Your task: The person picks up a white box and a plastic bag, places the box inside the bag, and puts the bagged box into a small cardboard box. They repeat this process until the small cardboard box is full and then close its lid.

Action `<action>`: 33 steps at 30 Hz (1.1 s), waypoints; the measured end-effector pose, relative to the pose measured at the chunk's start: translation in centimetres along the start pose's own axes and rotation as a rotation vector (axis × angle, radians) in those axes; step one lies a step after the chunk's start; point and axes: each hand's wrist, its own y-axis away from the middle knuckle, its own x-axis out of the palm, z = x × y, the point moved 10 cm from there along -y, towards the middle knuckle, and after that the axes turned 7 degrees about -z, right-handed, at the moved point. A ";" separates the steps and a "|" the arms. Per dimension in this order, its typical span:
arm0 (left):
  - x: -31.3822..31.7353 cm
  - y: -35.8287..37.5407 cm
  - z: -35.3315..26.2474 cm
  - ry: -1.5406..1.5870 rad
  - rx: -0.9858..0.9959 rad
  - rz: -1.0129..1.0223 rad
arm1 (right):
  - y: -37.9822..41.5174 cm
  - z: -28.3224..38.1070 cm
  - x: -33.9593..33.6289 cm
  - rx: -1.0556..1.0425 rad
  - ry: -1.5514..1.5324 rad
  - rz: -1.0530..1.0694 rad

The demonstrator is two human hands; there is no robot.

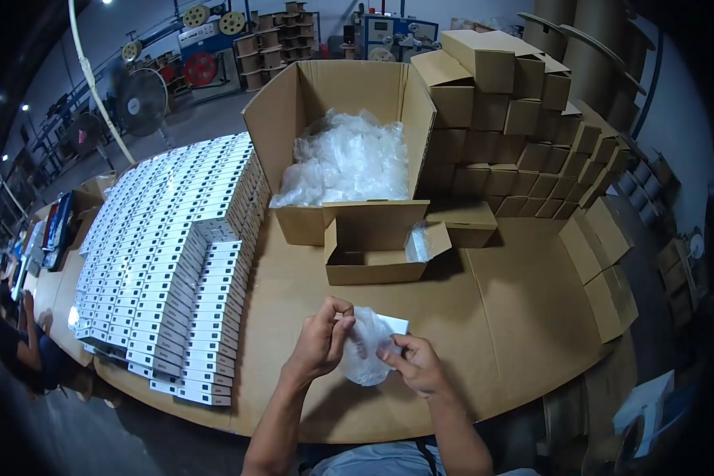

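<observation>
A clear plastic bag (363, 349) hangs between my two hands above the table. My left hand (324, 337) is closed, its fingers pinching the bag's left edge. With thumb and fingers, my right hand (417, 363) grips the bag's right side. A white box (395, 324) shows just behind the bag, partly hidden by it and by my right fingers. Beyond my hands stands a small open carton (373, 273), with a plastic-wrapped white box (417, 244) upright at its right end.
Stacked white boxes (159, 270) fill the table's left side. A large carton (293, 226) of clear plastic bags (345, 159) stands behind the small one. Brown cartons (484, 111) are piled at the back right. Another person (24, 349) is at the far left.
</observation>
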 end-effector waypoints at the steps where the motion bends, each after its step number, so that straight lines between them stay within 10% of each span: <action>1: -0.7 0.0 0.8 0.082 -0.077 -0.049 | 0.1 -0.4 -0.1 -0.010 0.045 -0.009; 8: -5.8 1.2 4.9 0.544 -0.129 -0.596 | 1.8 0.7 -2.2 -0.266 0.502 -0.358; 15: 3.2 10.3 7.5 0.440 -0.697 -0.271 | 2.9 0.5 -2.0 -0.350 0.678 -0.466; 33: 1.8 8.1 4.8 0.005 -0.220 0.039 | 2.1 4.6 -3.8 -0.320 0.597 -0.288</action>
